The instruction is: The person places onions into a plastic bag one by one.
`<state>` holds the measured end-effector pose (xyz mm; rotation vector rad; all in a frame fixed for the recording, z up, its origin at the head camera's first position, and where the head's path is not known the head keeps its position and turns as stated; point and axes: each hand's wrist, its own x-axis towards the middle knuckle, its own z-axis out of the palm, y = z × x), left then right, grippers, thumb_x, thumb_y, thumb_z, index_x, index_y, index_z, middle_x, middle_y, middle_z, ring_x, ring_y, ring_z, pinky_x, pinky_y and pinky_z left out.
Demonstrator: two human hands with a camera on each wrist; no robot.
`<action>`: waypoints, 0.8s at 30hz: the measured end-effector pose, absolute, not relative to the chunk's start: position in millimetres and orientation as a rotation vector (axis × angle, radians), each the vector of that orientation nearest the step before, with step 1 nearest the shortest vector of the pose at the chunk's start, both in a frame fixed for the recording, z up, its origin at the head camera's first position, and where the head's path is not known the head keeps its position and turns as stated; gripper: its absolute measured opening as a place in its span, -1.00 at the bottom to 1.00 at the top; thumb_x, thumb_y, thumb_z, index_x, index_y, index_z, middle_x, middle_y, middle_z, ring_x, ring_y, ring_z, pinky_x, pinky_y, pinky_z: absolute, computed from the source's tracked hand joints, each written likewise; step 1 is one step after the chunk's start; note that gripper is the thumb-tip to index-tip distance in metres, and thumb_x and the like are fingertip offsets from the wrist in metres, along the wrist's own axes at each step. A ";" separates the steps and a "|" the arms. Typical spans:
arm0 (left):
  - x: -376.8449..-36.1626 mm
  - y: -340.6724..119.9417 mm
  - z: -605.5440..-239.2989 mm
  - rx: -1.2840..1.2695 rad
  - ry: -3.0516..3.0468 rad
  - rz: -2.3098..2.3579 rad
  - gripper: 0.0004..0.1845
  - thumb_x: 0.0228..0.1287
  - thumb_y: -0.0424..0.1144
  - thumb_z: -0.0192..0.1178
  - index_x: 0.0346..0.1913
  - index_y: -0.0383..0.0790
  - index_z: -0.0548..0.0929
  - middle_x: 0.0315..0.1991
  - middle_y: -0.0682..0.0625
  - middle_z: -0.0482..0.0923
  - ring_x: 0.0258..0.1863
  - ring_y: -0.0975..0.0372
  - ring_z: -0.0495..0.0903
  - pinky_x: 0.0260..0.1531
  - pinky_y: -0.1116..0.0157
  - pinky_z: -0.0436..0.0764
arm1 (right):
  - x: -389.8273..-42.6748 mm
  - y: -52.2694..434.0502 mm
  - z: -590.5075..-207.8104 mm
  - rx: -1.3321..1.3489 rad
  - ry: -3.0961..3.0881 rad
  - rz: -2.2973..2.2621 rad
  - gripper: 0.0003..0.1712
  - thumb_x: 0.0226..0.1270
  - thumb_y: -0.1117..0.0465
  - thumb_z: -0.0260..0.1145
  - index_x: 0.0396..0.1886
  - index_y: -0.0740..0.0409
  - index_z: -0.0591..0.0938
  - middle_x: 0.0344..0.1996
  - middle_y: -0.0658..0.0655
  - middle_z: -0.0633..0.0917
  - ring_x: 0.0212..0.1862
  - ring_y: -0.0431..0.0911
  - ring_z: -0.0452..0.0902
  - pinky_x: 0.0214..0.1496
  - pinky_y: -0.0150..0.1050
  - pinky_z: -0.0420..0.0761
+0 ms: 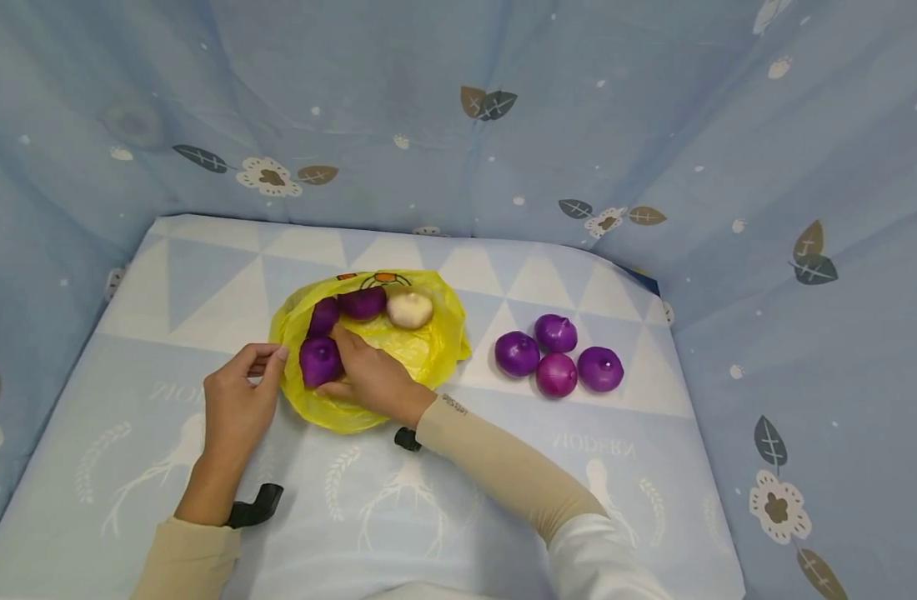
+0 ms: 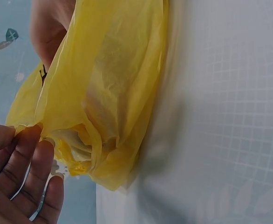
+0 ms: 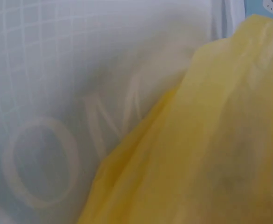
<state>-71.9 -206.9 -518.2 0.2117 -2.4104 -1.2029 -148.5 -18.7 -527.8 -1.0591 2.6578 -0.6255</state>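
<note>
A yellow plastic bag [image 1: 346,421] lies with its mouth spread wide on the table. My left hand [image 1: 241,392] pinches its left rim between thumb and fingertips; the left wrist view shows this pinch up close. Reaching into the bag from the right, my right hand [image 1: 379,379] holds a purple onion [image 1: 319,360] between thumb and fingers near the left wall. Behind that onion sit two more purple onions, one left [image 1: 324,317] and one at the back [image 1: 363,303], beside a pale bulb [image 1: 409,308]. In the right wrist view the bag's yellow wall [image 3: 187,154] hides the hand.
Several purple onions [image 1: 557,375] sit in a loose cluster on the table right of the bag. The patterned cloth [image 1: 406,533] covers the table. Blue printed curtains [image 1: 398,108] hang around its back and sides.
</note>
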 end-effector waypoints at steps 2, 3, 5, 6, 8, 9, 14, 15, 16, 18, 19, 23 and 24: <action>-71.8 -207.0 -518.0 0.217 -2.412 -1.203 -0.80 0.50 -0.24 0.32 -0.07 -0.35 0.77 -0.28 -0.16 0.77 -0.31 0.07 0.67 -0.33 0.58 0.41 | -148.8 -16.7 -526.3 -1.050 2.660 -0.634 0.13 0.39 -0.21 0.43 0.63 0.27 0.07 0.43 0.21 0.47 0.28 -0.06 0.59 0.23 -0.33 0.58; -71.7 -207.1 -518.1 0.218 -2.412 -1.204 -0.80 0.50 -0.24 0.31 -0.07 -0.35 0.77 -0.27 -0.16 0.77 -0.31 0.07 0.67 -0.33 0.58 0.41 | -148.7 -15.4 -524.9 -1.044 2.661 -0.640 0.11 0.39 -0.21 0.43 0.63 0.25 0.09 0.43 0.20 0.47 0.28 -0.06 0.58 0.24 -0.32 0.57; -71.4 -207.2 -518.5 0.223 -2.415 -1.203 -0.80 0.50 -0.23 0.31 -0.08 -0.35 0.77 -0.27 -0.17 0.77 -0.31 0.05 0.68 -0.33 0.58 0.40 | -148.3 -12.2 -521.3 -1.032 2.666 -0.653 0.10 0.39 -0.21 0.44 0.63 0.23 0.11 0.44 0.18 0.46 0.26 -0.07 0.58 0.24 -0.32 0.58; -71.2 -207.4 -518.7 0.225 -2.416 -1.203 -0.79 0.50 -0.23 0.31 -0.08 -0.35 0.77 -0.28 -0.17 0.77 -0.31 0.04 0.68 -0.34 0.57 0.40 | -147.8 -10.2 -519.4 -1.030 2.670 -0.656 0.09 0.39 -0.21 0.44 0.63 0.22 0.11 0.44 0.17 0.45 0.27 -0.06 0.58 0.24 -0.30 0.58; -70.9 -207.8 -519.0 0.228 -2.420 -1.203 -0.79 0.51 -0.23 0.31 -0.08 -0.35 0.76 -0.27 -0.17 0.77 -0.31 0.04 0.68 -0.34 0.57 0.40 | -146.2 -4.9 -515.0 -1.030 2.684 -0.661 0.08 0.39 -0.21 0.44 0.63 0.20 0.14 0.46 0.16 0.44 0.28 -0.07 0.57 0.23 -0.28 0.59; -70.7 -208.0 -519.1 0.229 -2.423 -1.201 -0.79 0.51 -0.23 0.31 -0.08 -0.36 0.76 -0.27 -0.17 0.77 -0.31 0.05 0.68 -0.34 0.57 0.40 | -144.9 -1.8 -512.2 -1.035 2.692 -0.658 0.09 0.39 -0.21 0.45 0.64 0.20 0.14 0.47 0.16 0.44 0.30 -0.06 0.56 0.23 -0.26 0.60; -71.7 -207.3 -519.0 0.231 -2.433 -1.192 -0.78 0.51 -0.22 0.29 -0.07 -0.36 0.76 -0.26 -0.17 0.77 -0.30 0.09 0.66 -0.34 0.57 0.41 | -137.4 21.9 -497.9 -1.040 2.738 -0.639 0.07 0.43 -0.25 0.39 0.68 0.14 0.12 0.56 0.14 0.35 0.51 -0.07 0.33 0.34 -0.17 0.53; -71.7 -207.2 -518.9 0.232 -2.433 -1.191 -0.78 0.52 -0.22 0.29 -0.07 -0.36 0.76 -0.26 -0.17 0.77 -0.31 0.10 0.65 -0.34 0.57 0.41 | -135.4 27.6 -494.7 -1.030 2.746 -0.632 0.06 0.45 -0.26 0.37 0.68 0.14 0.13 0.57 0.14 0.33 0.54 -0.06 0.29 0.37 -0.14 0.51; -71.9 -207.2 -518.9 0.232 -2.433 -1.190 -0.78 0.52 -0.22 0.29 -0.07 -0.36 0.76 -0.26 -0.17 0.77 -0.31 0.11 0.65 -0.34 0.57 0.41 | -133.6 33.7 -492.0 -1.019 2.754 -0.627 0.05 0.46 -0.26 0.35 0.68 0.14 0.13 0.59 0.14 0.30 0.56 -0.06 0.25 0.40 -0.12 0.48; -71.8 -206.6 -518.5 0.230 -2.434 -1.198 -0.77 0.52 -0.22 0.29 -0.06 -0.37 0.75 -0.26 -0.17 0.76 -0.30 0.11 0.65 -0.34 0.57 0.41 | -130.5 45.9 -486.9 -1.011 2.760 -0.622 0.02 0.48 -0.26 0.33 0.68 0.16 0.15 0.61 0.17 0.26 0.58 -0.02 0.20 0.45 -0.08 0.43; -71.8 -206.3 -518.3 0.230 -2.435 -1.200 -0.77 0.52 -0.22 0.29 -0.06 -0.37 0.75 -0.26 -0.18 0.76 -0.30 0.11 0.65 -0.34 0.57 0.41 | -129.1 51.9 -484.8 -1.011 2.763 -0.616 0.02 0.49 -0.25 0.32 0.67 0.17 0.15 0.62 0.17 0.25 0.59 -0.01 0.19 0.46 -0.07 0.40; -71.3 -206.1 -517.9 0.234 -2.437 -1.203 -0.77 0.52 -0.21 0.29 -0.05 -0.37 0.75 -0.25 -0.19 0.76 -0.29 0.07 0.66 -0.32 0.57 0.41 | -125.1 73.9 -480.6 -1.045 2.778 -0.588 0.02 0.48 -0.25 0.34 0.67 0.19 0.16 0.63 0.20 0.21 0.61 0.01 0.14 0.50 -0.06 0.35; -71.3 -206.3 -518.0 0.238 -2.438 -1.201 -0.76 0.52 -0.21 0.29 -0.05 -0.36 0.75 -0.26 -0.18 0.76 -0.29 0.08 0.66 -0.32 0.57 0.41 | -124.0 78.4 -479.8 -1.052 2.782 -0.583 0.03 0.47 -0.24 0.35 0.66 0.20 0.17 0.62 0.21 0.21 0.61 0.02 0.13 0.51 -0.06 0.34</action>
